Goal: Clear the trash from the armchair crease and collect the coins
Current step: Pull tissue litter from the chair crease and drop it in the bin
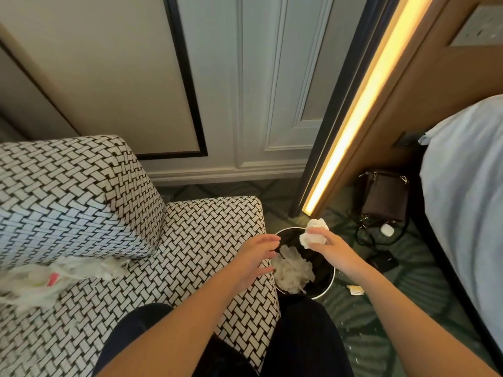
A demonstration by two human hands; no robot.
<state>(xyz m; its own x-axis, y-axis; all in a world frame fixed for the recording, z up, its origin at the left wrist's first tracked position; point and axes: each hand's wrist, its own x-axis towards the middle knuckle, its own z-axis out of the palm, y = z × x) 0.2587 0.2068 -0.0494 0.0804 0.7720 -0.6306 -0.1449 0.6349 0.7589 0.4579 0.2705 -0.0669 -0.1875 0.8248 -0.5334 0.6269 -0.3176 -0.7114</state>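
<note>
1. The right hand (333, 250) has its fingers and thumb curled round a crumpled white tissue (314, 233). It holds the tissue above the far rim of the waste bin (324, 293).
2. The left hand (255, 258) is open, fingers straight and slightly spread, holding nothing. It hovers over the right edge of the armchair (196, 235), with its fingertips reaching the near-left rim of the waste bin.
3. The waste bin is round, with a pale rim and a black inside. It stands on the floor (413, 300) just beside the right edge of the armchair. A wad of crumpled clear plastic (292, 268) lies inside it, against its left wall.
4. A crumpled plastic bag (49, 278) with a small pink item showing in it lies on the left part of the armchair seat. One end of it runs along the crease under the patterned cushion (68, 197).
5. A scrap of paper (355, 290) lies on the floor just right of the waste bin.
6. A brown handbag (385, 197) stands on the floor beyond the waste bin, next to the bed (468, 186). Black cables (364, 235) and a small white case (386, 229) lie in front of it.
7. The person's dark trouser legs (304, 336) are at the near-right corner of the armchair.
</note>
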